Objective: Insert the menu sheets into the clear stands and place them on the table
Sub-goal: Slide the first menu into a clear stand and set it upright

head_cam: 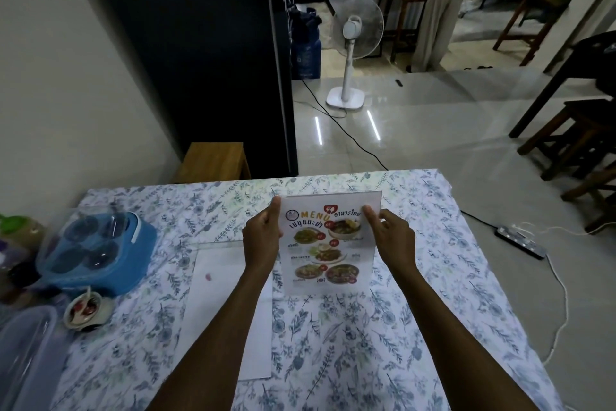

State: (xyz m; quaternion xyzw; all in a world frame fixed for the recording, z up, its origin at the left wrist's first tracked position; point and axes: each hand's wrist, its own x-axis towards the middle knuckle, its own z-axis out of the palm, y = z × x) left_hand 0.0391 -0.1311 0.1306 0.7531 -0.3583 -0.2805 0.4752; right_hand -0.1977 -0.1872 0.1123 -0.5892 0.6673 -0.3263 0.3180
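Menu stand [328,244]: up off the table, upright, printed side facing the person, food photos and the word MENU plain to see.
Left hand [263,237]: closed on the stand's left edge, thumb on the front near the top corner, fingers wrapped behind.
Right hand [393,237]: pinching the right edge, thumb tip at the upper right of the sheet, the other fingers curled behind it.
Menu sheet: looks to be inside the clear stand, though I can't tell how far it's seated.
White sheet [226,310]: lying flat on the cloth below the left forearm, blank side up, a small pink mark on it.
Table [433,277]: floral blue-and-white cloth all over.
Blue container [100,250]: at the left, clear domed lid, well apart from the stand.
Small cup [86,309]: just in front of the blue container, something red inside.
Fan [353,44]: standing on the tiled floor beyond the table.
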